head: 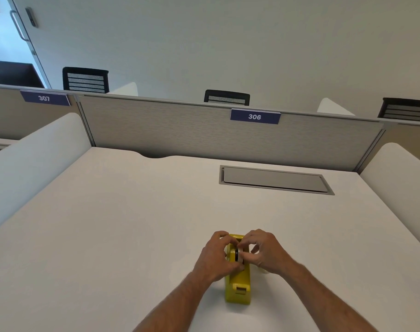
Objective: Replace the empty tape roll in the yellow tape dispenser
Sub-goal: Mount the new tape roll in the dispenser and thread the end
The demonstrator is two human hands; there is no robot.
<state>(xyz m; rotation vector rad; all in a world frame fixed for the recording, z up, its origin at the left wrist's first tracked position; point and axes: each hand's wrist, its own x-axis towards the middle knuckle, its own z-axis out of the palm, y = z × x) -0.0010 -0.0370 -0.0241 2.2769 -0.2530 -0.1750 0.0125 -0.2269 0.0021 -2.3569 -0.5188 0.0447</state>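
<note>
Fingers (pixel 230 240) of both hands are curling in tight around the tape roll (pixel 239 254) on the yellow dispenser (pixel 237 283).

The left hand (pixel 216 255) and right hand (pixel 264 252) are pinching the roll from either side as it is sitting in the dispenser's cradle, low and centre in the frame, on the white desk (pixel 132 224).

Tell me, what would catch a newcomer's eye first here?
Probably the yellow tape dispenser, the only bright thing on the pale desk, near its front edge. The left hand and right hand close around a roll at its top. Farther back, a blue sign reading 306 hangs on the grey partition.
</note>
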